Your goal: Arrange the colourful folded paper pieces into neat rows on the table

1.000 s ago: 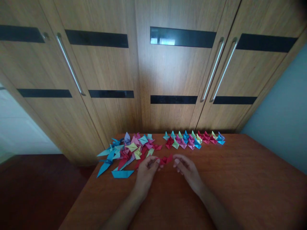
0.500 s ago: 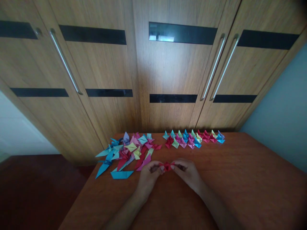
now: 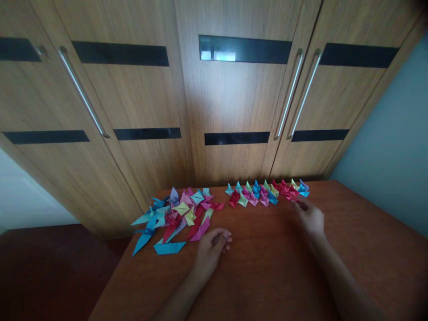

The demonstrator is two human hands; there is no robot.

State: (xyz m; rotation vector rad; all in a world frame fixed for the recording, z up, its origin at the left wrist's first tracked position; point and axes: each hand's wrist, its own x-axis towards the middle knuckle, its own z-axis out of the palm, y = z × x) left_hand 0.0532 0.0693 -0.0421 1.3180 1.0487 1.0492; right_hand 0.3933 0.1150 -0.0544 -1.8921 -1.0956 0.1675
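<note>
My right hand (image 3: pixel 309 217) reaches to the right part of the rows of small folded paper boats (image 3: pixel 253 199). Its fingertips are pinched on a red origami boat (image 3: pixel 293 199), mostly hidden by the fingers, at the front of the red ones. Over the middle of the table, my left hand (image 3: pixel 214 246) is curled closed, with nothing visible in it. Left of it lies a mixed pile of origami, with a magenta folded strip (image 3: pixel 201 229) nearest the hand and a blue paper boat (image 3: pixel 169 248) in front.
A blue paper crane (image 3: pixel 145 238) lies at the pile's left side, near the edge of the brown wooden table (image 3: pixel 254 276). Behind the table stands a wooden wardrobe (image 3: pixel 230 98) with metal handles. A pale wall (image 3: pixel 377 147) rises on the right.
My right hand has moved forward and right to the rows, carrying the red origami boat away from my left hand. My left hand has let go and stayed near the middle.
</note>
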